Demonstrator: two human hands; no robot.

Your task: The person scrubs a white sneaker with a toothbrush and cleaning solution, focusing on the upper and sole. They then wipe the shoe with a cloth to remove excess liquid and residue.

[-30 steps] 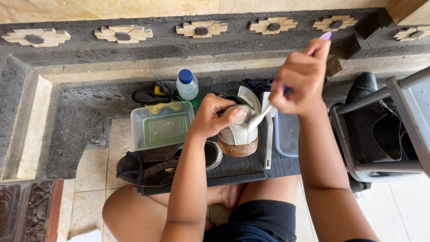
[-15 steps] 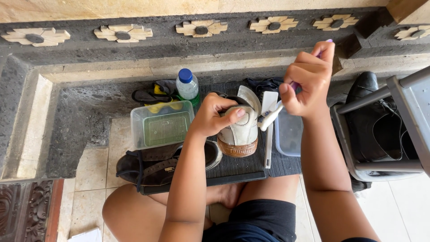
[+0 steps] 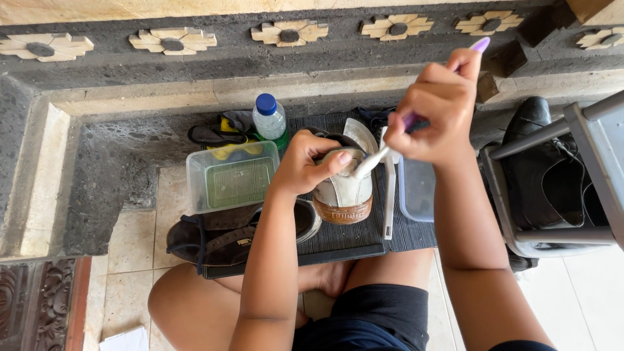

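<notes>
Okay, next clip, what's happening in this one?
A seated person is scrubbing a shoe. The left hand grips a white sneaker with a brown sole, heel toward the camera, over a dark ribbed mat. The right hand holds a purple-handled toothbrush with its head against the sneaker's heel. A clear plastic container and a blue-capped bottle sit to the left, and a dark brown shoe lies nearby.

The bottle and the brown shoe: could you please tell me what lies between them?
In the head view, a clear plastic tub with a green lining sits between the bottle and the brown shoe.
</notes>
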